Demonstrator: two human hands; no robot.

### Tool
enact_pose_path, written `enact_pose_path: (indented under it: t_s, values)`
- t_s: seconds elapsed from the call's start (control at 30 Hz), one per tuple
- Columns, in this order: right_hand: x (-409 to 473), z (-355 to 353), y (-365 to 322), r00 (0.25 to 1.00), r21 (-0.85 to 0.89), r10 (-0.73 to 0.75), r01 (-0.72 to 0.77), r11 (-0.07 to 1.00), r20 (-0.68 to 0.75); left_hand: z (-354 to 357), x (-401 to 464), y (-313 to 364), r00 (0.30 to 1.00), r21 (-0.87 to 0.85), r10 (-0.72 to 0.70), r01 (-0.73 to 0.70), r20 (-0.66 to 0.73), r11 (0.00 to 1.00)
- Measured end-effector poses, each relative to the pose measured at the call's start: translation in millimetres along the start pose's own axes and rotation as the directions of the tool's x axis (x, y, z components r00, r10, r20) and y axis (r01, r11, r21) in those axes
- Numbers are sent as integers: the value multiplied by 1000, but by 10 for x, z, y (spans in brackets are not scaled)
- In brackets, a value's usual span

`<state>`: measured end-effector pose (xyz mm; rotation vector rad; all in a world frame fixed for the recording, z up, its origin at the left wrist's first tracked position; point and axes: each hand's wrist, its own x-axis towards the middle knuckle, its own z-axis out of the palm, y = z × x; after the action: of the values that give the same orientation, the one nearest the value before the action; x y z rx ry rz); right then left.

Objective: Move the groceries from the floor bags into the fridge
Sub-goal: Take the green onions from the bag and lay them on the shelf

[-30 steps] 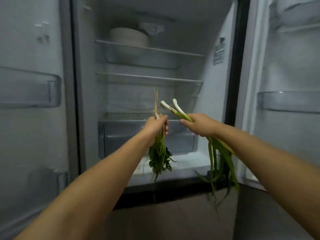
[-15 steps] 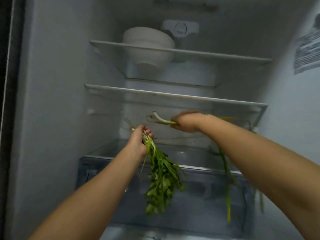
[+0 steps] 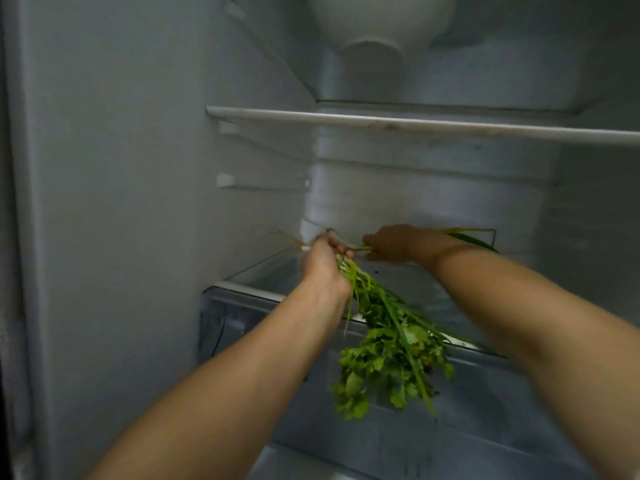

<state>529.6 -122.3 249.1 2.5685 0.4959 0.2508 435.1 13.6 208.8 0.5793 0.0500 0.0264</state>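
The drawer (image 3: 242, 327) sits nearest, with the herbs (image 3: 391, 344) hanging over it from the gripping left hand (image 3: 323, 263). Farther in, the right hand (image 3: 394, 243) grips scallions (image 3: 474, 237) on the glass shelf (image 3: 263, 271). A bowl (image 3: 377, 22) sits above.

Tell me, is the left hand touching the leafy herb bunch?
Touching. The head view shows the left hand gripping the herb bunch by its stems, leaves hanging below.

We see the left hand (image 3: 323, 263) gripping a cilantro bunch (image 3: 388, 344) by its stems, leaves hanging over the glass shelf (image 3: 263, 271). The right hand (image 3: 394, 242) holds green onions (image 3: 474, 237) low over that shelf. A white bowl (image 3: 377, 26) sits above.
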Motion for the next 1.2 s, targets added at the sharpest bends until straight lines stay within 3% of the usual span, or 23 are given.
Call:
enact_pose_path:
  t_s: [0.1,0.2,0.3,0.33,0.4,0.43,0.47,0.57,0.67,0.7,0.77,0.83,0.87,0.97,1.07,1.2]
  values:
    - [82,105,-115,997,171,37,-47,984,62,13,-3,-5,1000,-12,4,-4,18,1000]
    - [-37,64,-149,991,234,70,-94,968,111,-6,-7,-4,1000,-18,-7,7,18,1000]
    - [-380,-274,-192,997,383,58,-70,921,41,-22,-40,-1,999,-36,-14,15,31,999]
    - [-537,-409,-245,999,516,48,-52,855,21,-24,-59,9,999,-46,-1,3,35,999]
    - [-819,-656,-371,997,854,-30,-40,519,65,7,-29,34,999,-72,33,-32,12,997]
    - [-982,-726,-445,990,937,-95,-68,343,106,28,-14,71,999,-80,36,-37,-11,996]
    - [-1115,-752,-491,982,967,-144,-81,240,118,66,-14,118,999,-66,34,-36,-22,997]
    - [-1353,-742,-580,986,982,-159,-11,188,41,286,-3,285,998,-5,57,-57,-28,998]
    - [-1414,-774,-546,999,991,-28,47,123,-43,524,-57,416,997,10,68,-68,47,998]
    - [-1425,-809,-506,997,982,50,47,180,-57,559,-61,434,996,13,49,-50,72,999]
    - [-1474,-890,-355,989,882,142,-29,471,-43,574,-35,410,991,41,-19,14,130,999]
    - [-1509,-936,-196,987,617,158,-117,779,-13,535,20,341,982,184,-138,114,127,976]
    - [-1488,-912,-123,986,477,168,-144,867,-6,502,16,305,970,256,-209,172,124,951]
    - [-1336,-702,-16,984,253,178,-165,953,-30,424,47,218,943,362,-314,256,110,896]
    - [-1108,-341,77,988,80,120,-113,990,-98,322,209,119,935,330,-347,306,71,893]
    - [-969,40,117,996,63,83,-84,994,15,219,444,-23,933,340,-356,316,61,886]
